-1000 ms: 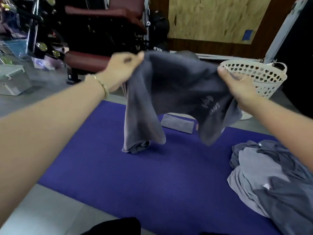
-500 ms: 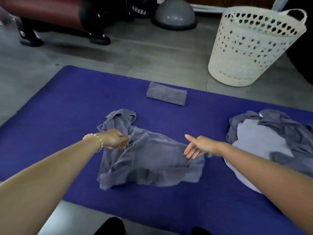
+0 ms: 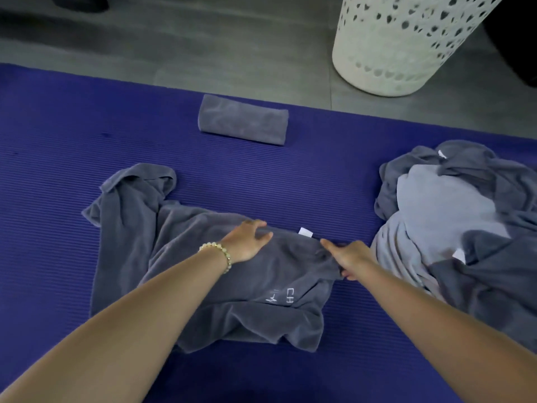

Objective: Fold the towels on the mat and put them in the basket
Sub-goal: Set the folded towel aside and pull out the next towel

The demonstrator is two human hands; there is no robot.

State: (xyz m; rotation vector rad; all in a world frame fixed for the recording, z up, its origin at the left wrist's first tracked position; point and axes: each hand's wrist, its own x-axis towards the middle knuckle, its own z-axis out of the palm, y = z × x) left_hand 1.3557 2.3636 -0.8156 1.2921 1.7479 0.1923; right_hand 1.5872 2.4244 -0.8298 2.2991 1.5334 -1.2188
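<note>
Grey towel [image 3: 276, 271]: crumpled, near mat's [image 3: 58, 170] front edge.
Left hand [image 3: 247, 241]: grips towel's far edge.
Right hand [image 3: 348, 255]: pinches its right corner.
Basket [image 3: 392, 53]: floor, beyond mat's far edge.

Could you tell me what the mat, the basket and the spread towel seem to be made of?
Mat: likely foam, matte purple, finely ribbed. Basket: probably plastic, cream, with moulded holes. Towel: soft grey cloth, perhaps microfibre; it creases and drapes limply.
</note>
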